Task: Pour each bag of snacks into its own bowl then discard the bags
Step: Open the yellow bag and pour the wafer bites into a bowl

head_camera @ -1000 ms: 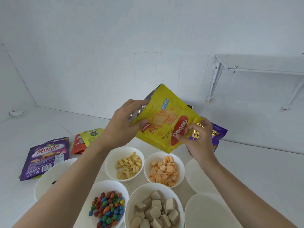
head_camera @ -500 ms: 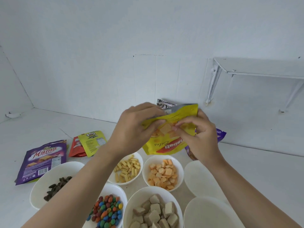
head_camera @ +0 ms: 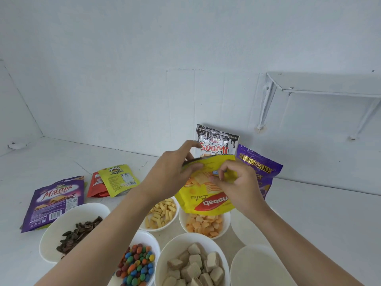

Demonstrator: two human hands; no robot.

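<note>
Both hands hold the glossy yellow bag [head_camera: 203, 200] upside down over the round white cracker bowl [head_camera: 227, 219]. The left hand [head_camera: 173, 176] has its grip pinching the bag's upper edge, and the right hand [head_camera: 237, 186] has its grip pinching the front face near the top. Behind the bag, a crinkled Soomi bag [head_camera: 216, 141] at 12 o'clock and a purple bag [head_camera: 259, 168] at 2 stand upright. Two plain white bowls [head_camera: 247, 230] sit at 4 and 5 o'clock. Flat bags [head_camera: 55, 203] lie at 9 o'clock. The white tabletop [head_camera: 319, 213] runs open toward 3 o'clock.
</note>
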